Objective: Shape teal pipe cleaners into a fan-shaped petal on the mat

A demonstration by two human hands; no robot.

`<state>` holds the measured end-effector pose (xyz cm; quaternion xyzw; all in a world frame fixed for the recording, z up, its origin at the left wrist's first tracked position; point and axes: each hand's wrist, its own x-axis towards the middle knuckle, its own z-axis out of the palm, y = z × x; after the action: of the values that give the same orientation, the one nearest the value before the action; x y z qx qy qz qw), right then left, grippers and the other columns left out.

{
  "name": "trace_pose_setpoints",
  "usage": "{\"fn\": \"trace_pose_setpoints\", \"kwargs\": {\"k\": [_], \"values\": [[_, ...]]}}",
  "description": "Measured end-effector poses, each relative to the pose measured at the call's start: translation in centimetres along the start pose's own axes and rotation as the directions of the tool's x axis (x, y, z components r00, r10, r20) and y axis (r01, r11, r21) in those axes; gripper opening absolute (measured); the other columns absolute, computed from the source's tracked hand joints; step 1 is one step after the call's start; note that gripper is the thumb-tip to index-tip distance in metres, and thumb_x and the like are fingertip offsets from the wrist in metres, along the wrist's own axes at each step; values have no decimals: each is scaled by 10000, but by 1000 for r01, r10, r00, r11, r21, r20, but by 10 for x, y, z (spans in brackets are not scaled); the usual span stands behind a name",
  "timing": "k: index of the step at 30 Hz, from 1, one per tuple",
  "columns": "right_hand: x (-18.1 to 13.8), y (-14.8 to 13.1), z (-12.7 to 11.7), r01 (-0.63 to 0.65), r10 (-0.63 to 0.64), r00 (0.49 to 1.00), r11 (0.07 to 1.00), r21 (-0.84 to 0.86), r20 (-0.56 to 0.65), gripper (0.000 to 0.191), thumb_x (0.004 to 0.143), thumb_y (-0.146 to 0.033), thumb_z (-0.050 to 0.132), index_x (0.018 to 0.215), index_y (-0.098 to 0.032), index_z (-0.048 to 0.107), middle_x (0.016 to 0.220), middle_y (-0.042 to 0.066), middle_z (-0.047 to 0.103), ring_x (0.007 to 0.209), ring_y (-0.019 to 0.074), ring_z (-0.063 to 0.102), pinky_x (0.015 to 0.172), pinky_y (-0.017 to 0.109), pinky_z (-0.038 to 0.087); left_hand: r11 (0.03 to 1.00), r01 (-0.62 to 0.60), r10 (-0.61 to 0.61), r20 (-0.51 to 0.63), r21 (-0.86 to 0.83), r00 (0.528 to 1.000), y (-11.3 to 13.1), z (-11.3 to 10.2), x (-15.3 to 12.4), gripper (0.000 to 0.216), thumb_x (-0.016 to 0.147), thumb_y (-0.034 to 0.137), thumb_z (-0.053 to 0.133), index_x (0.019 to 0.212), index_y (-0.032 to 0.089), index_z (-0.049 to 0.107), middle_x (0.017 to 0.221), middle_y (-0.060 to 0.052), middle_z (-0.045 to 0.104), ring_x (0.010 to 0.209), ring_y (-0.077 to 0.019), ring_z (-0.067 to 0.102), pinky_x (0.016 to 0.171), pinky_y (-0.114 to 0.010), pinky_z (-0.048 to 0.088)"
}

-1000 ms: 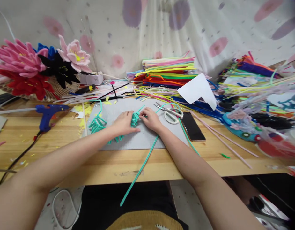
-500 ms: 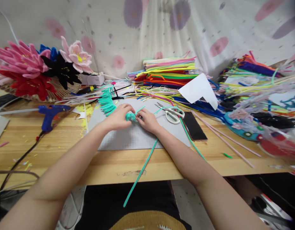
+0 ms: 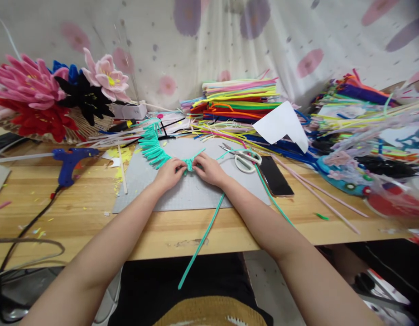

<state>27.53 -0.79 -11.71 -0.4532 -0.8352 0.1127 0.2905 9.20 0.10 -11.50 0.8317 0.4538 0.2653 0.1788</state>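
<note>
Glue gun (image 3: 68,165): is lying left.
Teal looped strip (image 3: 152,150): is curving from far left over the grey mat (image 3: 177,197) to the hands.
Left hand (image 3: 170,174): is pinching the strip's right end.
Right hand (image 3: 208,169): is pinching it alongside.
Scissors (image 3: 245,164): are resting right, beside the phone (image 3: 276,176).

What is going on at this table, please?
A person's left hand and right hand pinch a teal fringe above a grey mat. Much of the fringe curves away beyond the left hand. A teal stem reaches past the table's near edge. Scissors and a phone lie to the right.
</note>
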Motion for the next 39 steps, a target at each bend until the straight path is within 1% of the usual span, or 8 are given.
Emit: {"fn": "trace_pose_setpoints", "kwargs": {"k": [5, 11, 17, 20, 23, 27, 34, 39], "values": [[5, -3, 2, -111, 112, 990, 994, 16, -83, 166, 832, -268, 498, 943, -175, 577, 949, 54, 546, 857, 145, 512, 798, 265, 391, 998, -33, 33, -3, 51, 999, -1, 3, 1, 171, 810, 234, 489, 787, 161, 642, 783, -46, 588, 757, -166, 533, 706, -293, 412], [34, -6, 3, -148, 163, 981, 980, -135, 109, 109, 816, -201, 494, 814, -160, 595, 887, 71, 586, 870, 178, 512, 803, 283, 365, 996, -38, 38, 3, 75, 999, -2, 5, 1, 187, 817, 244, 467, 788, 167, 634, 784, -49, 578, 769, -176, 525, 714, -305, 409], [91, -24, -28, -361, 356, 933, 923, -133, -59, 292, 901, -239, 278, 968, -133, 542, 904, 90, 608, 780, 181, 522, 686, 281, 345, 999, 6, -6, -3, 47, 1000, 0, 4, 1, 183, 793, 238, 466, 773, 166, 634, 773, -49, 583, 761, -175, 529, 705, -302, 415], [115, -41, -25, -278, 279, 960, 956, -97, -7, 306, 888, -275, 323, 854, -125, 588, 838, 68, 624, 775, 167, 535, 685, 263, 348, 999, 17, -17, -4, 28, 1000, 1, 3, 1, 188, 786, 233, 457, 752, 166, 629, 771, -50, 592, 754, -174, 534, 701, -303, 418], [124, -52, -9, -62, 47, 979, 996, 70, 198, 293, 838, -370, 463, 850, -125, 624, 834, 44, 641, 806, 146, 553, 722, 243, 378, 1000, 28, -28, -8, -1, 1000, 2, 2, 0, 185, 781, 220, 448, 732, 165, 618, 742, -47, 592, 713, -170, 532, 676, -304, 421], [108, -40, -4, 134, -182, 959, 967, 214, 219, 548, 656, -376, 703, 1152, -202, 551, 1186, 66, 565, 1053, 173, 507, 853, 274, 394, 998, 59, -59, 2, -29, 998, 2, 1, -2, 169, 779, 202, 457, 754, 174, 622, 766, -47, 607, 730, -177, 544, 693, -314, 437], [46, -13, -23, 39, -33, 935, 999, -10, 353, 364, 673, -376, 709, 945, -143, 645, 978, 89, 598, 984, 209, 498, 890, 358, 365, 999, 0, 1, -16, 49, 1000, -3, 3, -2, 184, 805, 253, 489, 812, 183, 658, 829, -62, 584, 878, -205, 530, 784, -342, 430], [35, -13, -16, 38, -17, 940, 998, -54, 342, 243, 705, -275, 690, 903, -139, 651, 938, 77, 588, 950, 194, 487, 865, 323, 357, 995, -31, 34, -28, 94, 999, 0, 0, -2, 180, 790, 234, 495, 756, 165, 658, 805, -65, 559, 843, -200, 516, 770, -343, 421]]}}
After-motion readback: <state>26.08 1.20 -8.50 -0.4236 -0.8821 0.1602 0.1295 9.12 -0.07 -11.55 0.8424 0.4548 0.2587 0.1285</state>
